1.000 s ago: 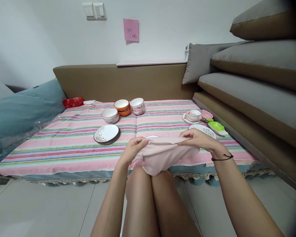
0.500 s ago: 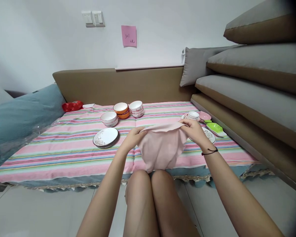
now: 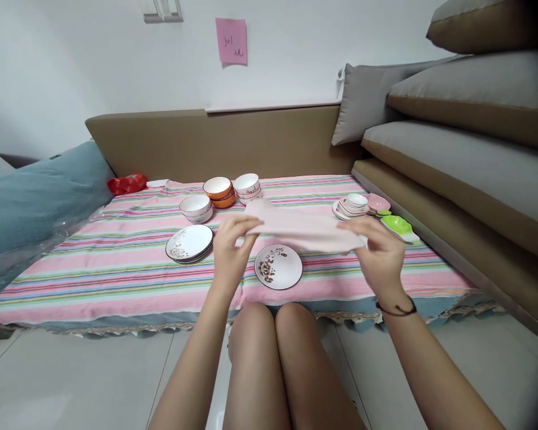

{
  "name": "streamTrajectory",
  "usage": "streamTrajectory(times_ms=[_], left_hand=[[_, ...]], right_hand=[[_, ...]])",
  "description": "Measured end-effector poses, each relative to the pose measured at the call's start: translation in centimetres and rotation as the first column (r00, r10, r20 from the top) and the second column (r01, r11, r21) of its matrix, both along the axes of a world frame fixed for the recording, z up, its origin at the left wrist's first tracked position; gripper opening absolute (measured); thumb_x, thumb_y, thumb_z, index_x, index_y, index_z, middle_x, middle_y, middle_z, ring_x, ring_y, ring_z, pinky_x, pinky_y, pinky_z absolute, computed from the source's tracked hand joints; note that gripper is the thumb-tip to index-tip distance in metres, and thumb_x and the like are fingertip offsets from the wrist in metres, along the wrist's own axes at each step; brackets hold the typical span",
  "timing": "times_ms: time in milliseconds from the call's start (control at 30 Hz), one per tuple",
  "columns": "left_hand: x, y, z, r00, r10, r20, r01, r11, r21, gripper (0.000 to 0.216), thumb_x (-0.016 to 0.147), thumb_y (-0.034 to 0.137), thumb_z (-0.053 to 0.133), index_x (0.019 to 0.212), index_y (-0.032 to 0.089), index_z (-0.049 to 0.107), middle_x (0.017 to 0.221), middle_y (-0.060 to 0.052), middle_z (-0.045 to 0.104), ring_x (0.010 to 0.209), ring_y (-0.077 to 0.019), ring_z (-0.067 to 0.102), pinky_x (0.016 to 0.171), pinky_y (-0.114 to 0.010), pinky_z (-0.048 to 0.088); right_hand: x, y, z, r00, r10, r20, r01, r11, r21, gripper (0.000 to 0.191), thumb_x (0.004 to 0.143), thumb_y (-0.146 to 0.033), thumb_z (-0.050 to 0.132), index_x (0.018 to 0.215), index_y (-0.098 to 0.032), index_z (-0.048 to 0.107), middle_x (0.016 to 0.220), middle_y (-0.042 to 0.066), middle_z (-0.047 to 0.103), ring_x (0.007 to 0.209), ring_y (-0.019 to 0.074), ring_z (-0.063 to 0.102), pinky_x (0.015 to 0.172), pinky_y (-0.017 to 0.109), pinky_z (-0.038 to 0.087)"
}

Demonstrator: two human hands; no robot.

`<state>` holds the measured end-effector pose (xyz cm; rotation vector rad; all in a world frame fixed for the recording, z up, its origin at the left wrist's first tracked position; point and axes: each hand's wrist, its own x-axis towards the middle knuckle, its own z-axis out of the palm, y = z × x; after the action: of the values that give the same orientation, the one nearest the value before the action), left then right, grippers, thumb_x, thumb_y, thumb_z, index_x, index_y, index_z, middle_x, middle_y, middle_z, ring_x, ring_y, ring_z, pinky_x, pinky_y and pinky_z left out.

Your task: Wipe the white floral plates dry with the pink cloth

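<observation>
Between my two hands, a pale pink cloth (image 3: 300, 228) is stretched sideways in the air. My left hand (image 3: 234, 242) pinches its left end. The right end is gripped by my right hand (image 3: 380, 248), which has a dark cord bracelet at the wrist. Just below the cloth, a round white plate with brown flowers (image 3: 284, 272) lies on the striped cover (image 3: 130, 280). A stack of similar plates (image 3: 189, 242) sits to the left of my left hand.
White bowls (image 3: 196, 206), orange bowls (image 3: 218, 190) and more white bowls (image 3: 246, 182) stand at the back. Small dishes (image 3: 355, 203) and a green dish (image 3: 398, 226) lie at right. Stacked cushions (image 3: 466, 137) border the right side; a red item (image 3: 128, 183) lies back left.
The cloth has swung up from hanging to a flatter strip, uncovering the flowered plate in the middle. My hands have moved farther apart, and the view has tilted down slightly.
</observation>
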<state>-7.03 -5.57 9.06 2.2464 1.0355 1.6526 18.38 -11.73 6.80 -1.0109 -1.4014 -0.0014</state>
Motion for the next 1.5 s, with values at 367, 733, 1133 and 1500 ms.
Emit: streamTrajectory(times_ms=[367, 733, 1133, 1500], left_hand=[[-6.5, -7.7, -17.5, 0.956, -0.105, -0.274, -0.027, 0.899, -0.438, 0.025, 0.09, 0.021, 0.049, 0.101, 0.024, 0.071, 0.105, -0.004, 0.072, 0.099, -0.0209, 0.066, 0.088, -0.038, 0.052], [-10.0, -13.4, -14.2, 0.869, -0.257, -0.424, 0.031, 0.882, -0.47, 0.024, 0.092, 0.023, 0.05, 0.106, 0.028, 0.069, 0.12, -0.004, 0.066, 0.115, -0.0196, 0.059, 0.097, -0.035, 0.049], [-12.7, -21.4, -13.8, 0.714, -0.437, -0.547, 0.145, 0.857, -0.494, 0.041, 0.08, 0.003, 0.043, 0.096, 0.028, 0.071, 0.127, -0.008, 0.062, 0.113, -0.0214, 0.06, 0.083, -0.031, 0.055], [-4.5, -16.5, -11.7, 0.897, -0.056, -0.439, -0.2, 0.834, -0.514, 0.024, 0.091, 0.022, 0.045, 0.102, 0.021, 0.066, 0.106, -0.008, 0.067, 0.099, -0.0224, 0.061, 0.085, -0.038, 0.05]], right_hand=[[-1.8, -7.1, -17.0, 0.96, 0.277, 0.032, -0.2, 0.765, -0.612, 0.031, 0.086, -0.02, 0.049, 0.105, -0.026, 0.072, 0.121, 0.007, 0.065, 0.113, 0.0231, 0.06, 0.097, 0.045, 0.049], [-1.5, -12.7, -14.8, 0.848, 0.512, 0.134, -0.268, 0.634, -0.725, 0.031, 0.094, -0.035, 0.046, 0.116, -0.033, 0.067, 0.134, 0.004, 0.058, 0.13, 0.0258, 0.047, 0.111, 0.055, 0.033], [-1.3, -22.1, -14.1, 0.741, 0.629, 0.234, -0.199, 0.54, -0.818, 0.028, 0.084, -0.029, 0.063, 0.11, -0.038, 0.069, 0.144, 0.0, 0.045, 0.137, 0.0295, 0.037, 0.105, 0.056, 0.041], [-6.2, -17.0, -13.5, 0.979, 0.14, 0.151, 0.003, 0.723, -0.691, 0.032, 0.092, -0.033, 0.05, 0.121, -0.026, 0.061, 0.137, 0.007, 0.054, 0.13, 0.0231, 0.048, 0.106, 0.043, 0.046]])
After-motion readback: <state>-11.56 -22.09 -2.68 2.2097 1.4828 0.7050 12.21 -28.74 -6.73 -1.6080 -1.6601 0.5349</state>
